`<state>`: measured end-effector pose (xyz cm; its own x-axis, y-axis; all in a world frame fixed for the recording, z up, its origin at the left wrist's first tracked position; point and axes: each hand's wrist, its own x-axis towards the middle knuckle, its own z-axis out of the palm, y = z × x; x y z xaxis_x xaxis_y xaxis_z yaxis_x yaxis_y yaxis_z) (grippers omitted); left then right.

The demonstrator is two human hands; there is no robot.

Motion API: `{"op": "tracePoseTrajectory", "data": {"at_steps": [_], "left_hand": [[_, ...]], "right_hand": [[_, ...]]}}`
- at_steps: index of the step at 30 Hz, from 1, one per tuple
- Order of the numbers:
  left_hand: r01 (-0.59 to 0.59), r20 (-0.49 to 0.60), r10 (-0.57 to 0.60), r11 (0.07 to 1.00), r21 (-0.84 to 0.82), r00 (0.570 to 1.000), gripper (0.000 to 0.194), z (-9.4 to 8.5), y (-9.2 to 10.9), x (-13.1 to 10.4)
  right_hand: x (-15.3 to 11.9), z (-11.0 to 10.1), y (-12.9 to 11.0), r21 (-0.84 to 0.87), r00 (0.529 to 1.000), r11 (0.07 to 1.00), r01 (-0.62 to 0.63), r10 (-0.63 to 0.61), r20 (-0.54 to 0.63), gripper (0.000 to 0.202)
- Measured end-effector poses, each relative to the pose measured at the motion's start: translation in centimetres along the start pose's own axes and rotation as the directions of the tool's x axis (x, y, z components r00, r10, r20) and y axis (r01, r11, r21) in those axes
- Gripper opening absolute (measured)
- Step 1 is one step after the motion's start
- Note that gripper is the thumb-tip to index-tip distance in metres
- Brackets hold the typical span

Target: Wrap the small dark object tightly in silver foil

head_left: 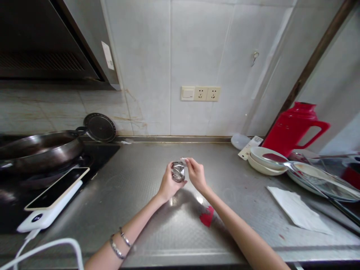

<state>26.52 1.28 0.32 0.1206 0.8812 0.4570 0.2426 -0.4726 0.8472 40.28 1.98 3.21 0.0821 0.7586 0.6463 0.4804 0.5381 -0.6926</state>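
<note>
A small faceted glass [178, 171], clear with a greyish tint, is held above the steel counter in my left hand [169, 183], its fingers wrapped round the side and bottom. My right hand [196, 173] is closed in a pinch at the glass's upper right edge, on a small piece of white tissue [183, 160]. Most of the tissue is hidden by the fingers. Two bracelets circle my left wrist.
On the left, a pan [42, 152] stands on the stove beside a phone [57, 189] on a white power bank. At right are a red thermos [292, 129], stacked bowls [266, 161], a plate with utensils and a folded white napkin [299, 210] on the counter [140, 225].
</note>
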Motion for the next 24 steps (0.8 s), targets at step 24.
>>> {"op": "tracePoseTrajectory", "data": {"at_steps": [24], "left_hand": [[0.045, 0.054, -0.044, 0.999, -0.019, 0.998, 0.083, -0.3, -0.3, 0.4]], "right_hand": [[0.7, -1.1, -0.7, 0.054, 0.99, 0.998, -0.015, 0.022, -0.139, 0.036]]}}
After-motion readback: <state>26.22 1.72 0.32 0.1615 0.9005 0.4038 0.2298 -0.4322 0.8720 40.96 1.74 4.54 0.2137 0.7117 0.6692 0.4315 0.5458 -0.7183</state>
